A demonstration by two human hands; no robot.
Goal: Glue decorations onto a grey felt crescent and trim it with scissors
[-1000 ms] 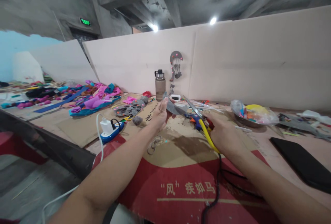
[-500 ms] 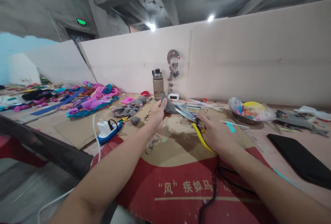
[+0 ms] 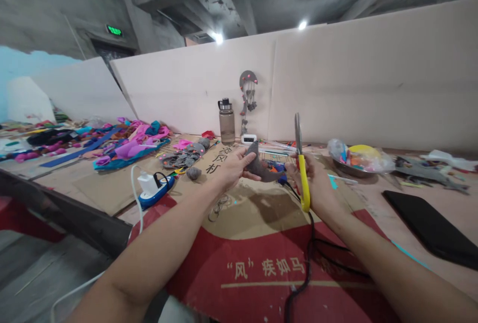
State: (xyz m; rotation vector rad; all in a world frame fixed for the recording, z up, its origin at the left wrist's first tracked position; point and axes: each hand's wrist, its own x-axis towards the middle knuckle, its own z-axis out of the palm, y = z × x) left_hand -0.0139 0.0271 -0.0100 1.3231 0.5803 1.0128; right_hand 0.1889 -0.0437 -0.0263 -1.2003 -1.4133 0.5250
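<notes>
My left hand (image 3: 236,166) pinches a crescent-shaped piece of grey felt (image 3: 257,166) between thumb and fingers, above the cardboard. The felt's pointed lower end reaches toward my right hand (image 3: 315,178); whether those fingertips touch it I cannot tell. Scissors (image 3: 304,181) with yellow handles sit in my right hand, their blades upright and seemingly closed, away from the felt. Partly hidden behind the felt lies a blue and orange object (image 3: 277,167) near a black cord. A finished-looking grey crescent hanging (image 3: 248,81) with pink dots is on the white panel behind.
Red and tan cardboard (image 3: 261,248) covers the table below my hands. A water bottle (image 3: 226,121) and small white clock (image 3: 248,139) stand behind. Left are a power strip (image 3: 157,193), grey yarn balls (image 3: 193,173) and colored felt scraps (image 3: 138,149). Right are a filled bowl (image 3: 354,169) and black phone (image 3: 429,226).
The scissors have come away from the felt and swung from pointing left to upright. My left hand has shifted slightly right and turned the felt, showing its crescent shape.
</notes>
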